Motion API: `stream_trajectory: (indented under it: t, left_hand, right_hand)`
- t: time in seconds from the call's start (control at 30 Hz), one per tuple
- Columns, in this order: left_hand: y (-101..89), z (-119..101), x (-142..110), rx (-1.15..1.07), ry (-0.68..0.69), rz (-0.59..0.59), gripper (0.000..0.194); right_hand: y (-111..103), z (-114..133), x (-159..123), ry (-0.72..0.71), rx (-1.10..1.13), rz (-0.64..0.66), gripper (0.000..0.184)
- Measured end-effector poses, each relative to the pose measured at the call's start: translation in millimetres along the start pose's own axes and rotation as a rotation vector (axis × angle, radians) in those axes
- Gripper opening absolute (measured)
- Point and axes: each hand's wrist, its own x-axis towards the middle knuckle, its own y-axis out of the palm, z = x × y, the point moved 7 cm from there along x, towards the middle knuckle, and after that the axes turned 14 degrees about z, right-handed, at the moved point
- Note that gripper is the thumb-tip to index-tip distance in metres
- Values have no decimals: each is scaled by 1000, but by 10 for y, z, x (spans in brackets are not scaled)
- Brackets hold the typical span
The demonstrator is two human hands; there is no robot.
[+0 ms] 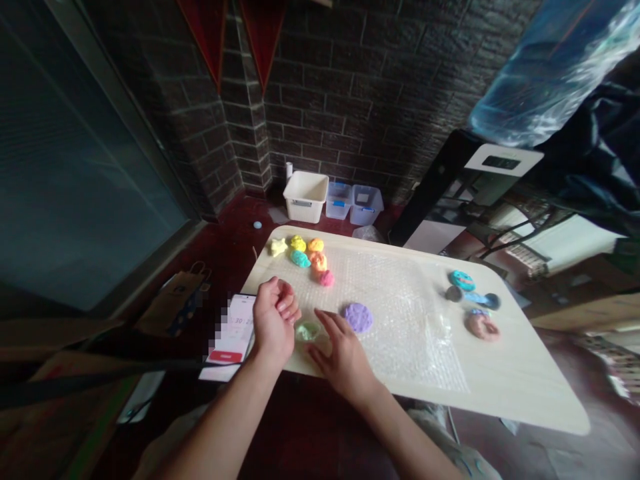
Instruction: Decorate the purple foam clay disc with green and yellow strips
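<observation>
My left hand [276, 319] is raised over the table's near left edge, its fingers curled in toward the palm; whatever may lie inside them is hidden. My right hand [345, 353] reaches in from the right with thumb and fingers apart. Between the two hands lies a small pale green lump [307, 331], seemingly in a clear round container; I cannot tell whether the right fingertips touch it. A flat purple disc of clay [358, 318] rests just beyond the right hand, on clear bubble wrap [400, 300].
Several coloured clay lumps [316, 260] sit at the table's far left. A teal lump [462, 280], a blue dumbbell-like piece [474, 297] and a pink ring [483, 327] lie at the right. A phone [235, 327] shows a timer at the left edge. Bins [306, 197] stand beyond.
</observation>
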Motion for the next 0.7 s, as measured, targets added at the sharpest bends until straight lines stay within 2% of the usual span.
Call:
stream_trajectory:
  t: [0.07,0.13,0.23,0.37,0.47,0.7]
  left_hand:
    - [-88,5,50,230,1,-6,30]
    - [-156,26,83,337,-5,5,27]
    - [-168,22,102,541,15,83,24]
    - [49,167,77,819,-40,372,28]
    - [211,322,33,743,-122,510,29]
    - [383,605,-30,469,-270,555,41]
  right_hand:
    - [40,-10,97,15,-15,31,32]
    - [-29,-36,162,42,38,28,12]
    - [-242,-126,170,97,271,-65,27]
    - [-381,-254,113,106,771,-99,34]
    - [-438,-322,48,124,976,-120,30]
    - [-537,-320,-107,132,1124,5,25]
